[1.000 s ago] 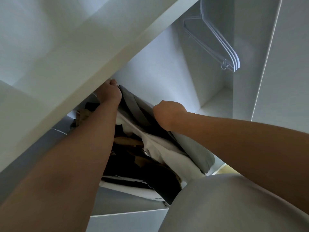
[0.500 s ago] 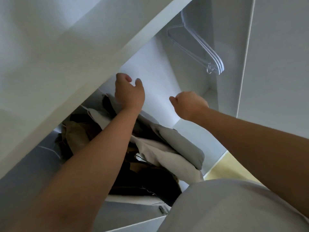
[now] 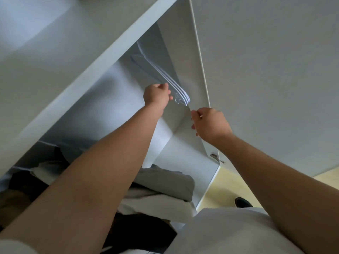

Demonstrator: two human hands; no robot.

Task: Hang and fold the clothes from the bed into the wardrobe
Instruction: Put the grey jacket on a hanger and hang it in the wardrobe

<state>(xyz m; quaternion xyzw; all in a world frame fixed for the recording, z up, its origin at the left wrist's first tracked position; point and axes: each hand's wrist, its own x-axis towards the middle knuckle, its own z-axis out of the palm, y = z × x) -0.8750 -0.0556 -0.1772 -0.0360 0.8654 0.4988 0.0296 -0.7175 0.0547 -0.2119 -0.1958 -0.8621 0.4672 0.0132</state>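
Now reaches up into the hanging bay of the wardrobe point(image 3: 102, 110) with the left hand point(image 3: 156, 96), fingers curled, knuckles right against the bunch of white hangers point(image 3: 177, 89); cannot tell through the blur whether pinching a hanger or only touching. Holds the right hand point(image 3: 209, 123) just below and to the right, fingers loosely curled, at the seam where the open door point(image 3: 266, 70) meets the wardrobe's side wall; cannot tell whether gripping that edge. Works in a narrow wedge: slanting front edge of the shelf point(image 3: 110, 57) above and left, door seam close on the right, back corner of the bay straight ahead, open room between the hands and under the hangers. Passes both forearms over the clothes point(image 3: 165, 182), stacked folded at the bottom of the bay, lower left: grey on top, white beneath, dark lowest. Shows a hinge point(image 3: 214, 156) on the seam just under the right wrist, and pale yellow floor point(image 3: 225, 184) beyond with a dark shoe point(image 3: 242, 202). Against half a second ago, has lifted both hands away from the pile, the left now at the hangers, the right across at the door seam; leaves the pile folded as before.
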